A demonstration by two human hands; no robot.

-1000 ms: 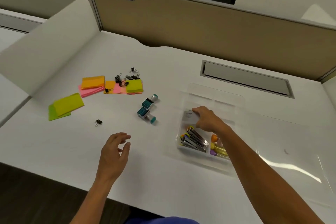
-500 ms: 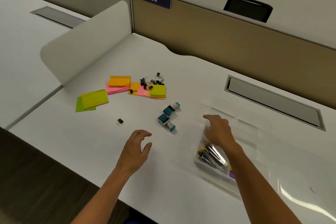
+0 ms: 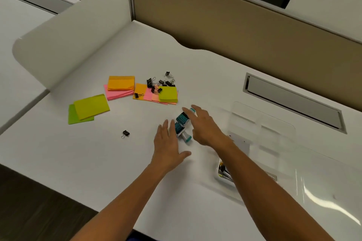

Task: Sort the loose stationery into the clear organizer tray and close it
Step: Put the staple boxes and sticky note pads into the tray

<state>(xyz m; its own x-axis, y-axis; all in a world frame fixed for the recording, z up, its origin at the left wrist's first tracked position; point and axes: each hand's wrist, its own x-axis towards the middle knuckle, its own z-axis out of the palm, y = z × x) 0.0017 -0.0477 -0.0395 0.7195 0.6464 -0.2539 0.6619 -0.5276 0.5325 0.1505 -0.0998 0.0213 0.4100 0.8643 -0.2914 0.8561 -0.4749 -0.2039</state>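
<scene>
Teal stamps (image 3: pixel 182 123) clustered at frame centre on the white surface (image 3: pixel 205 76), flanked by left hand (image 3: pixel 168 146) and right hand (image 3: pixel 203 125), fingers straight and spread, gripping nothing. Clear organizer tray (image 3: pixel 260 131) open at right; sticky notes (image 3: pixel 121 84) and binder clips (image 3: pixel 159 83) upper left.

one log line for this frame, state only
left hand: open, beside teal stamps | right hand: open, over them | organizer tray: lid open | binder clips, sticky notes: loose on desk
</scene>
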